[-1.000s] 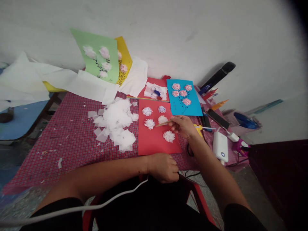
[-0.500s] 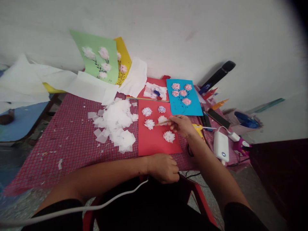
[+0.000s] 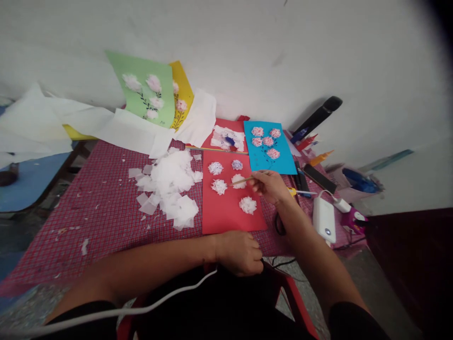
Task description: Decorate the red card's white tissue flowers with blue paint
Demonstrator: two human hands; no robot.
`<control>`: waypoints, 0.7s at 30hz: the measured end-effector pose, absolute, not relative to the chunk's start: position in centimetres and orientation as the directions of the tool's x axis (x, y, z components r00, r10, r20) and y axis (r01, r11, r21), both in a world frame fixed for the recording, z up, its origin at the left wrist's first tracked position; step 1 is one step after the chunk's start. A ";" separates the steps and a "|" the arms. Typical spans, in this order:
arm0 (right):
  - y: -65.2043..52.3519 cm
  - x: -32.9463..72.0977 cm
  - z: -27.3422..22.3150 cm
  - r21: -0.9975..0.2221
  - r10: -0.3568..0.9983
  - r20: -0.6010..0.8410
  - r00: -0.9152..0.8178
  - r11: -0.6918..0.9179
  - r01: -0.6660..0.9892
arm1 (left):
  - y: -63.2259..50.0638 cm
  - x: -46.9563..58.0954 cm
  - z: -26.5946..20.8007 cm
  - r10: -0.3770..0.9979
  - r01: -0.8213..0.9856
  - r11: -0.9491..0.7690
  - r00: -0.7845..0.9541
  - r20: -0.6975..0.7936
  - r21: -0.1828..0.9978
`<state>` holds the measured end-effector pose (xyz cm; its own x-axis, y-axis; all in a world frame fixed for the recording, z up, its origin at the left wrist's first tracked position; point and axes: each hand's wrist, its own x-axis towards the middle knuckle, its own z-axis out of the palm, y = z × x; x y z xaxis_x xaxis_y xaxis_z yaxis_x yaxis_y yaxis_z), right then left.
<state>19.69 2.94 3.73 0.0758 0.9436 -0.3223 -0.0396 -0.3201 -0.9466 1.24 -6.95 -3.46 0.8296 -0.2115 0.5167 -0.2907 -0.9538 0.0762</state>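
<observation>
My right hand (image 3: 268, 186) pinches a thin brown paintbrush (image 3: 243, 181) over the red card (image 3: 226, 217). The brush crosses a white tissue flower (image 3: 238, 181), and its tip is beside a purple-flecked flower (image 3: 219, 187). Two more speckled flowers (image 3: 215, 168) (image 3: 237, 165) are farther up the card, and a plain white flower (image 3: 248, 205) lies below my right hand. My left hand (image 3: 239, 253) is closed in a loose fist by the card's near edge, with no object showing in it.
Left of the card lies a heap of white tissue squares (image 3: 171, 179). Behind it, a blue-stained tissue (image 3: 228, 139) sits beside a blue flower card (image 3: 271, 163). A green flower card (image 3: 148, 89) leans on the wall. A white power bank (image 3: 323, 219) and cables are at right.
The view has shifted slightly, so the table sits a little lower. The paintbrush stays between the flowers in my right hand; my left fist is still by the card's edge.
</observation>
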 end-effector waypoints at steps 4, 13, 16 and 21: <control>5.7 20.7 5.7 -0.985 0.967 -0.168 0.193 -0.172 -0.001 | -6.9 1.2 -3.1 -0.216 -0.296 -0.951 0.846 0.487 0.093; 15.5 18.8 3.9 -0.870 0.951 0.245 0.190 0.129 0.476 | -7.1 1.2 -3.0 -0.187 -0.262 -0.959 0.874 0.449 0.109; 16.7 18.6 2.8 -0.841 0.955 0.243 0.170 0.120 0.527 | -7.1 1.3 -3.1 -0.196 -0.269 -0.958 0.870 0.453 0.102; 16.3 19.0 2.9 -0.835 0.954 0.243 0.175 0.114 0.539 | -7.1 1.4 -3.3 -0.197 -0.280 -0.954 0.854 0.482 0.106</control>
<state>19.05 16.29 2.91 0.1753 0.9541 0.2430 0.5389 0.1135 -0.8347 1.39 -7.09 -3.27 0.8535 -0.1971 0.4824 -0.2804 -0.9540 0.1064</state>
